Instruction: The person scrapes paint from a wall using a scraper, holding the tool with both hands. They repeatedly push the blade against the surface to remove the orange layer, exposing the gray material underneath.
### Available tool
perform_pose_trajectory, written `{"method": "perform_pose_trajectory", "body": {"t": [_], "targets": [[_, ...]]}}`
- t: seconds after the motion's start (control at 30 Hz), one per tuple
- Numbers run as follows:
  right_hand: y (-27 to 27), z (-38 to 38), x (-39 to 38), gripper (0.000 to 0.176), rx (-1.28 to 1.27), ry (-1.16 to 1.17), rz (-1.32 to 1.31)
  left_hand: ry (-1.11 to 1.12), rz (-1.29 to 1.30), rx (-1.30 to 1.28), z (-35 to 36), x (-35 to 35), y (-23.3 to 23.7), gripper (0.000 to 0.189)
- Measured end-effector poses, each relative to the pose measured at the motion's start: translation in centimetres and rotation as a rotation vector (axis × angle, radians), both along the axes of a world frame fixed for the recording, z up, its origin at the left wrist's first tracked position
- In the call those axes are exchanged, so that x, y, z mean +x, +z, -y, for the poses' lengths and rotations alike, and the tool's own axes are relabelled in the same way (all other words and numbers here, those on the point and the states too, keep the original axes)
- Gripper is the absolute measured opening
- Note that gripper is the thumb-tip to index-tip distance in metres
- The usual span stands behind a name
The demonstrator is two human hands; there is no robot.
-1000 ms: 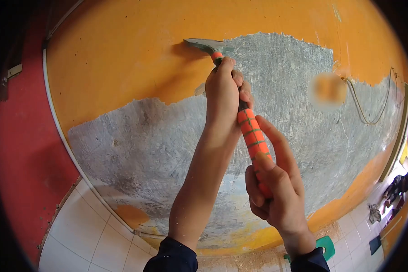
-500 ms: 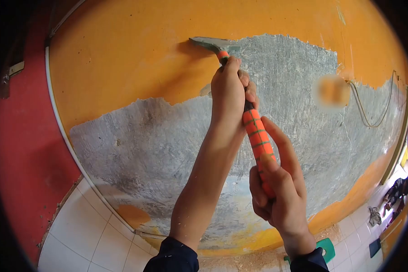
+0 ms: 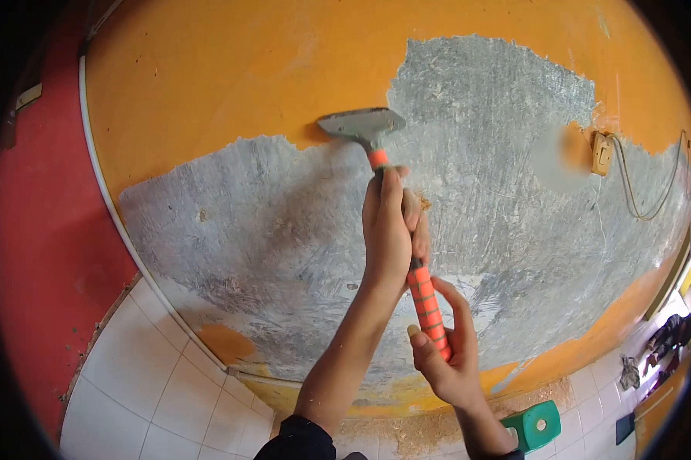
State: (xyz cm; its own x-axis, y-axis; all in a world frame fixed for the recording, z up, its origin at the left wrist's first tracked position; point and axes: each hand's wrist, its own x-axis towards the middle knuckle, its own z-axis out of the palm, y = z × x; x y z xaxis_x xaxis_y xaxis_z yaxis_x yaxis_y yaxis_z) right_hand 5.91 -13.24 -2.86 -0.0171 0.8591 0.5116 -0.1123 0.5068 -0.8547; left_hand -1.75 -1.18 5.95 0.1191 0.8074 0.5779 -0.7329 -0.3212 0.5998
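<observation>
A long-handled scraper [image 3: 365, 126] has its wide grey blade against the orange-painted wall [image 3: 230, 77], at the upper border of the bare grey patch [image 3: 491, 138]. My left hand [image 3: 391, 222] is closed around the shaft below the blade. Lower down, my right hand [image 3: 449, 353] holds the orange, green-banded grip, its fingers loosely curled round the end and the thumb alongside. The handle slants down to the right. Part of the shaft is hidden behind my left fingers.
On the right, a wall socket [image 3: 602, 153] has a looping cable [image 3: 637, 211]. A white conduit [image 3: 100, 169] runs beside the red surface [image 3: 46, 230] at left. Below are a green stool [image 3: 536, 425], debris [image 3: 422, 433] and floor tiles [image 3: 123, 383]; dark items [image 3: 671, 333] lie at far right.
The scraper and both my hands have come down along the wall. The blade now shows its broad face. The view has shifted slightly, bringing the socket and more of the stool into sight.
</observation>
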Motion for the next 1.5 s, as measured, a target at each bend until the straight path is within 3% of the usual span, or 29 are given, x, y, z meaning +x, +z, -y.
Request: {"method": "perform_pose_trajectory", "body": {"t": [0.2,0.43,0.5,0.67,0.73,0.8,0.87,0.93,1.3,1.43,1.5], "targets": [[-5.3,-1.4,-2.3,0.052,0.058,-0.28,0.148,0.046,-0.026,-0.046,-0.8,-1.8,-4.7,0.03],[-8.4,-2.9,-4.3,0.045,-0.021,-0.36,0.129,0.088,-0.087,-0.022,-1.6,-3.5,-6.0,0.028],[-9.0,-3.7,-4.4,0.044,0.226,-0.5,0.257,0.058,-0.101,0.0,-1.8,-4.0,-5.8,0.029],[-7.8,-3.3,-4.9,0.049,0.118,-0.444,0.267,-0.121,-0.088,0.052,-2.9,-4.7,-5.3,0.03],[-7.8,-3.1,-5.8,0.048,0.072,-0.396,0.045,-0.246,0.005,0.137,-3.1,-4.9,-5.0,0.032],[-7.5,-2.7,-5.6,0.053,0.057,-0.376,0.086,-0.338,0.031,0.171,-3.7,-5.1,-5.0,0.034],[-5.5,-2.3,-5.9,0.046,0.131,-0.367,0.253,-0.398,0.053,0.194,-3.9,-5.3,-4.8,0.035],[-4.5,-2.1,-7.3,0.045,0.225,-0.436,0.174,-0.422,0.049,0.23,-4.1,-5.3,-5.2,0.036],[-1.8,0.4,-8.8,0.047,0.122,-0.439,0.177,-0.562,0.081,0.285,-3.8,-5.9,-4.5,0.037],[-0.9,1.0,-9.3,0.049,0.084,-0.389,0.044,-0.534,0.068,0.324,-3.7,-5.9,-3.9,0.035],[-0.8,1.4,-9.3,0.049,0.084,-0.413,0.151,-0.722,0.166,0.332,-3.7,-6.3,-4.7,0.026]]}}
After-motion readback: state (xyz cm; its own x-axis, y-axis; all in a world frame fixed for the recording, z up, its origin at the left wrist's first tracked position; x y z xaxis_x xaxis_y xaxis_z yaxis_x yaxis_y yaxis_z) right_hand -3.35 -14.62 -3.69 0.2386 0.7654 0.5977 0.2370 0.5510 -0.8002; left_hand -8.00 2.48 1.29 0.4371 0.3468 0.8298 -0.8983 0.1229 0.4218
